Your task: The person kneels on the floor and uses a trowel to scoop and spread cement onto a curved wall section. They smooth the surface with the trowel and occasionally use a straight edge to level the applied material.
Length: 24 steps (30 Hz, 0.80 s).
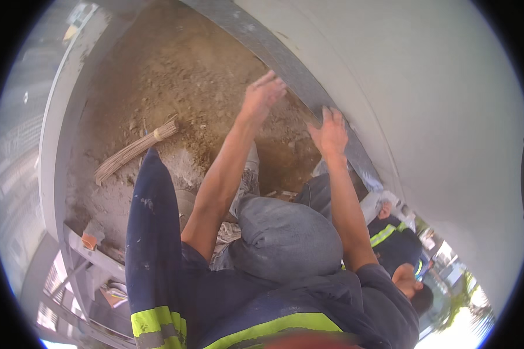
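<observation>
grey strip (pixel 265 41) lines the edge of the pale wall (pixel 436 87) — right hand (pixel 330 138) against it, thumb and fingers spread, holding nothing. left hand (pixel 263 96) beside it, fingers loosely bent — whether gripping, i can't tell.

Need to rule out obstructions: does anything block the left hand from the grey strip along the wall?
Nothing visible does: the left hand is close beside the grey strip, contact unclear. The bundle of sticks lies off to the left.
</observation>
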{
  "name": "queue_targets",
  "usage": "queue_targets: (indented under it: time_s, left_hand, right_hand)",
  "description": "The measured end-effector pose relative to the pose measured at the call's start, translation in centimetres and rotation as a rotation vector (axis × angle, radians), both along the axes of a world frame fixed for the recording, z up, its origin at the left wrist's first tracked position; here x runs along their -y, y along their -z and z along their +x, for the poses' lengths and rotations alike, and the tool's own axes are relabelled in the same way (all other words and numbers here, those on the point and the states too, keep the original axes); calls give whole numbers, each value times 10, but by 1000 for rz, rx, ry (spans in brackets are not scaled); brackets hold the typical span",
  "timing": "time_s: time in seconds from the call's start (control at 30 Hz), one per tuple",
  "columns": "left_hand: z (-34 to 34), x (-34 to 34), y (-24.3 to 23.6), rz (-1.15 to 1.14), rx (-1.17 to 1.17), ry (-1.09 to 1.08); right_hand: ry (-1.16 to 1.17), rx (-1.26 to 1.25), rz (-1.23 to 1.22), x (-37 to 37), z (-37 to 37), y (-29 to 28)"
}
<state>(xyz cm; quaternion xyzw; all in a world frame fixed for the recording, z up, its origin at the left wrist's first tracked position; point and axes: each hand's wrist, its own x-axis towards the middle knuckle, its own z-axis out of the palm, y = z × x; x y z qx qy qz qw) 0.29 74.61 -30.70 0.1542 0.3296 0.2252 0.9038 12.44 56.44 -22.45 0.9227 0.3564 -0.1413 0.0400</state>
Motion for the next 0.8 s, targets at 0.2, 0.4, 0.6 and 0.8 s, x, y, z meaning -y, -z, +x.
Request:
queue_targets:
  time_s: [0.2,0.4,0.6,0.8]
  left_hand:
    - [4,-5,8,235,-5,116]
    - [21,-10,25,131,-31,249]
    - [-1,-62,39,22,15,233]
    - [20,-43,32,-52,4,261]
  right_hand:
    - [189,-346,302,72,-86,-7]
    - [175,-678,188,134,-107,-60]
    - [447,-426,681,221,-68,-112]
    - [817,-196,250,418,-77,39]
